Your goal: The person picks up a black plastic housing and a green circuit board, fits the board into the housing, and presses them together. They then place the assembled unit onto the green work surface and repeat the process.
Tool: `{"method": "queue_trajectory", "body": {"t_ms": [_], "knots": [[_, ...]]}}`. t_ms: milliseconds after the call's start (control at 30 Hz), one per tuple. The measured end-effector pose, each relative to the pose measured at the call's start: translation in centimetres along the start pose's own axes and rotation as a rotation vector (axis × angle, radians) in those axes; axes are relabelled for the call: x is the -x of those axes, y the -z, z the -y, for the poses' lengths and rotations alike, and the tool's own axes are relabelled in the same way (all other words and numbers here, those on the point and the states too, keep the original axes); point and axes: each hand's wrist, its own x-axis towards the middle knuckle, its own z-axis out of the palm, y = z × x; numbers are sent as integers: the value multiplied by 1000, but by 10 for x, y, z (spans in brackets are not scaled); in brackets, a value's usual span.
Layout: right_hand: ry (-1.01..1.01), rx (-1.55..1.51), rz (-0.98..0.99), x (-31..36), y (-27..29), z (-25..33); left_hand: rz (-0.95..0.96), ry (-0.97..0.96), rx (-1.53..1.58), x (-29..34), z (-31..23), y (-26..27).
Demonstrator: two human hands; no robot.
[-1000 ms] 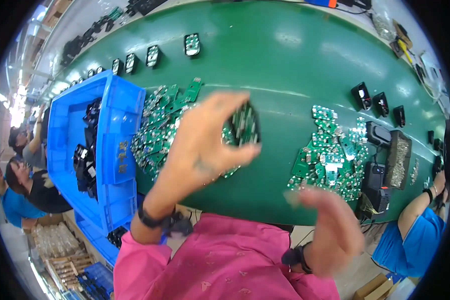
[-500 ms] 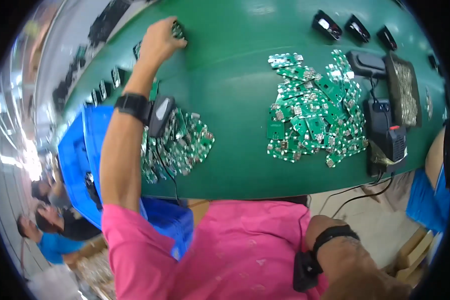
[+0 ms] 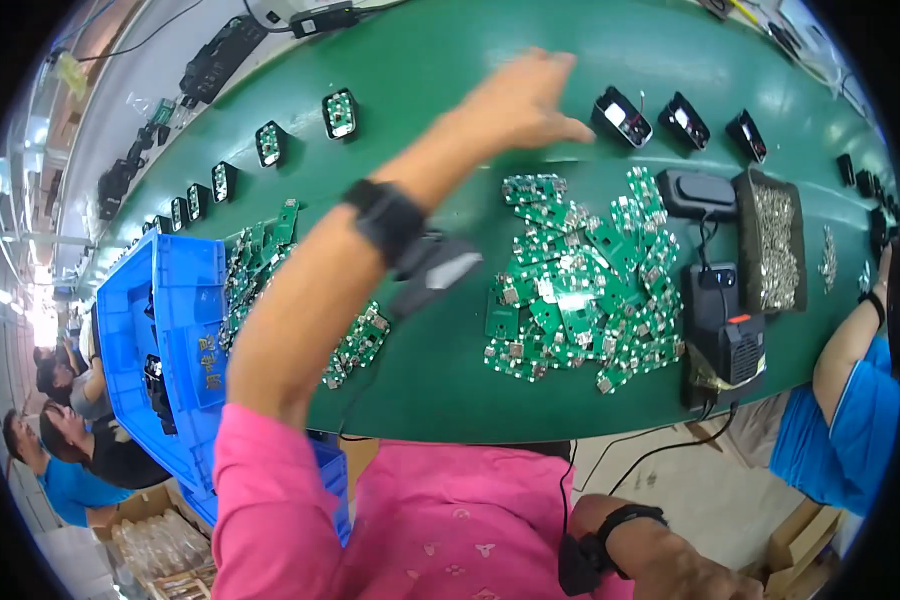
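My left hand (image 3: 530,95) reaches over the far middle of the table, slightly blurred, thumb apart from its fingers and nothing in it. Closest to it is a black open case (image 3: 625,118) with wires inside; two similar cases, one of them a black case (image 3: 686,121), stand further right. A black case with a green circuit board in it (image 3: 339,115) stands on the far left, first in a row of such filled cases. Below my hand lies a heap of green circuit boards (image 3: 580,285). My right hand (image 3: 700,575) is low at the lower edge, its fingers hidden.
Left of my forearm is a blue crate (image 3: 192,330) beside more loose boards (image 3: 255,260). On the right stand a brown tray of small metal parts (image 3: 773,245) and a black corded device (image 3: 720,330). A person in blue (image 3: 840,420) sits at right; others are at far left.
My left hand has let go of the filled case at far left and swung right toward the open black cases. The view has shifted, and my right arm stays low.
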Motion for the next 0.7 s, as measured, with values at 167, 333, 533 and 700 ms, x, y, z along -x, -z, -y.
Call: {"method": "queue_trajectory", "body": {"t_ms": [167, 333, 533, 700], "knots": [[-2, 123, 5, 10, -21, -7, 169, 382, 48, -39, -74, -23], [-152, 133, 144, -93, -22, 0, 51, 298, -92, -48, -79, -52], [-289, 101, 343, -35, -69, -1, -157, 186, 110, -39, -69, -6], [-380, 97, 504, 19, -125, -7, 95, 278, 1314, 5, -60, 33]]}}
